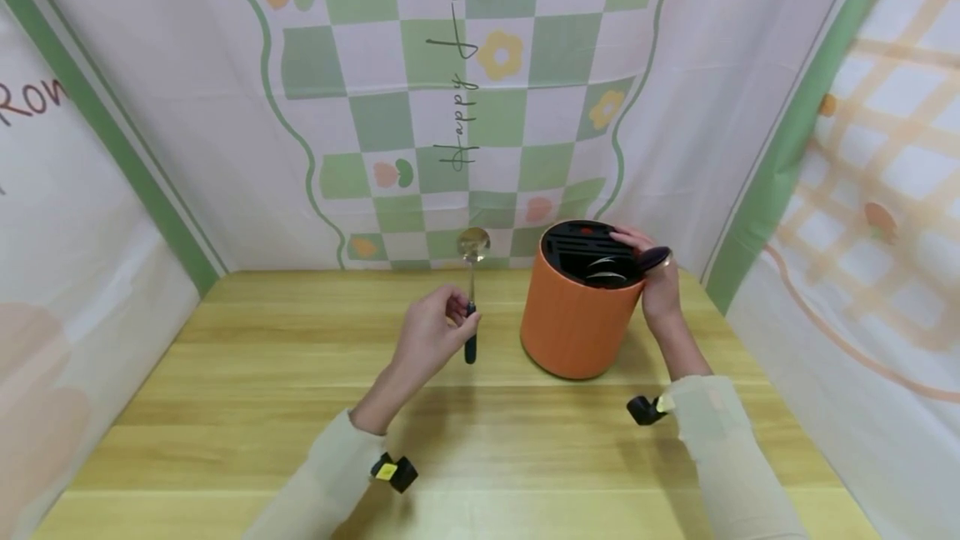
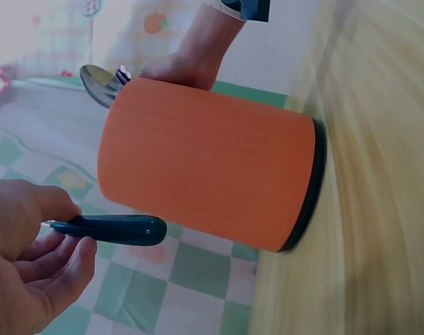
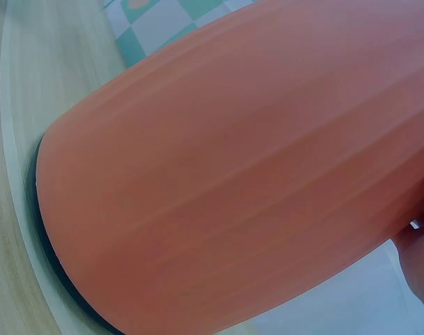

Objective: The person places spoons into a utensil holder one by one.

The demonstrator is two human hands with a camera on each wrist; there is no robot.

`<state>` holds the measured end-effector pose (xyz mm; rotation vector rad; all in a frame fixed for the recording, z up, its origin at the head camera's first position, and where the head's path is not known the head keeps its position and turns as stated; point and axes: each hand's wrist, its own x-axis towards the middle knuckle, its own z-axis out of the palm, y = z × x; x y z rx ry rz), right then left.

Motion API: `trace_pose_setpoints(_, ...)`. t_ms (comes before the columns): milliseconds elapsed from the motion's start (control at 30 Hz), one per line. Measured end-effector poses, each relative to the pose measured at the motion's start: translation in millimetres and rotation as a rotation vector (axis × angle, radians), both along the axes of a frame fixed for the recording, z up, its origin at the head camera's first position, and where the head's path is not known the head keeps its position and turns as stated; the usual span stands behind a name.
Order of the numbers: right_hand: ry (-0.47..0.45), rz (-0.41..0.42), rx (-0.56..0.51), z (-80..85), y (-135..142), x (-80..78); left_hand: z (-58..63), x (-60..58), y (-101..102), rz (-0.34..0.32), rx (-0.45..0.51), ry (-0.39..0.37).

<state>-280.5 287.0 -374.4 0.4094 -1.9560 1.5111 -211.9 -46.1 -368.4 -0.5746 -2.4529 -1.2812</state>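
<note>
In the head view my left hand (image 1: 435,325) pinches a spoon (image 1: 470,344) by its dark handle, thumb on one side and fingers on the other. The round, shiny metal bowl points up and away. The left wrist view shows the dark handle end (image 2: 121,229) jutting from the fingertips, beside the orange utensil holder (image 2: 212,164); the bowl is out of that view. My right hand (image 1: 662,294) holds the holder at its upper right side, fingers over the rim. Another spoon (image 2: 97,85) sticks out of the holder by that hand.
The holder stands upright on a wooden table (image 1: 480,448), with a slotted black insert (image 1: 577,244) in its top and shiny utensils inside. A checked cloth (image 1: 435,123) hangs behind the table, with more printed cloth (image 1: 862,273) along the right side.
</note>
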Motion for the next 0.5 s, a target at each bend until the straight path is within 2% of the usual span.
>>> trace_pose_setpoints(233, -0.014, 0.0, -0.005, 6.5, -4.2, 5.9, 11.3, -6.1, 11.8, -0.02, -0.002, 0.036)
trace_pose_setpoints(500, 0.0, 0.01, -0.002, 1.3, -0.5, 0.5, 25.4, -11.0, 24.8, -0.041, -0.033, 0.076)
